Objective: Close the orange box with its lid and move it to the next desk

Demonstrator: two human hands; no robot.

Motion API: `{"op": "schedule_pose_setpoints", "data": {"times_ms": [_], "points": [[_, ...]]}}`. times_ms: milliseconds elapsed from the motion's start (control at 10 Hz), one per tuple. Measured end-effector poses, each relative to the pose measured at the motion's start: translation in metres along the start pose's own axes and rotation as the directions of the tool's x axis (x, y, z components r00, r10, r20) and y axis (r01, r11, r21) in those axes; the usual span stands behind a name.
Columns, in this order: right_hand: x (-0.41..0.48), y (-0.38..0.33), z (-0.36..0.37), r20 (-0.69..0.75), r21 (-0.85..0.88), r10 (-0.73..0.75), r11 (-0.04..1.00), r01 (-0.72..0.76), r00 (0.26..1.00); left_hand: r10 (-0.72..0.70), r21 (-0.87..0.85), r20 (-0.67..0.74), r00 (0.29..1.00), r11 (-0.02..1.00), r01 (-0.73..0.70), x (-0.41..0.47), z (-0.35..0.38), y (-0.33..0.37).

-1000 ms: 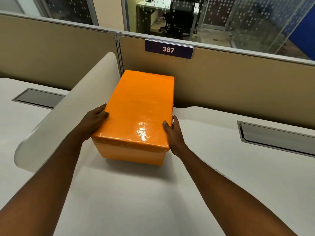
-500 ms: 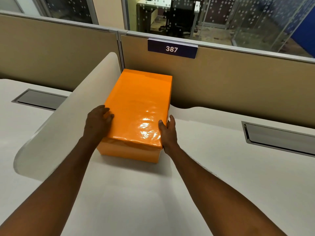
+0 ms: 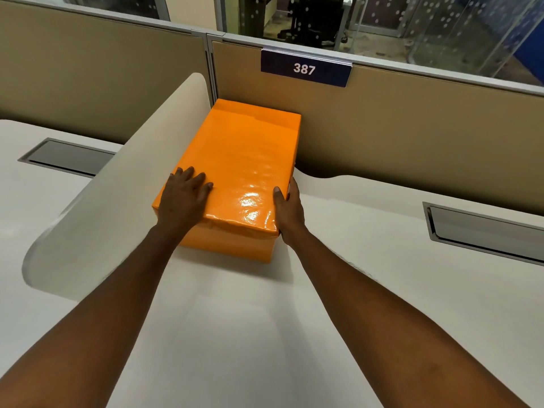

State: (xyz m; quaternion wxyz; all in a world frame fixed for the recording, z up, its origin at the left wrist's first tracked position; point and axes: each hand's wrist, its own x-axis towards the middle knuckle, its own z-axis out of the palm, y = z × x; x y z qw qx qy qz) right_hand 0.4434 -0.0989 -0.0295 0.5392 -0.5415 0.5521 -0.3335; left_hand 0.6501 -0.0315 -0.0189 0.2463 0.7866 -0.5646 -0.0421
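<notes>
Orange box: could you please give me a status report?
Left hand flat on lid; right hand grips its right edge. Orange box closed, by partition. Divider close left.

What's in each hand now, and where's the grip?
The left hand presses flat on the lid near its left front corner, holding nothing. The right hand clasps the lid's right edge, thumb on top, fingers down the side.
</notes>
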Motion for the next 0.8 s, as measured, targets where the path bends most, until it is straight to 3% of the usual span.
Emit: {"op": "schedule_pose_setpoints", "data": {"times_ms": [300,600,700,800], "points": [[0.007,-0.001,0.012,0.005,-0.01,-0.021,1.0,0.021,1.0,-0.015,-0.001,-0.013,1.0,1.0,0.015,0.009,-0.001,-0.008],[0.003,-0.005,0.001,0.074,-0.032,0.072,0.997,-0.07,0.995,-0.016,0.175,0.046,0.999,0.984,0.008,0.004,-0.01,0.007],[-0.011,0.012,-0.028,-0.004,-0.132,0.018,0.991,-0.019,1.0,-0.003,0.065,-0.152,0.988,0.998,0.014,-0.013,-0.014,0.023],[-0.026,0.032,-0.055,-0.059,-0.275,-0.068,0.96,0.05,0.996,0.057,-0.011,-0.211,0.976,0.998,-0.061,-0.025,-0.008,0.049]]}}
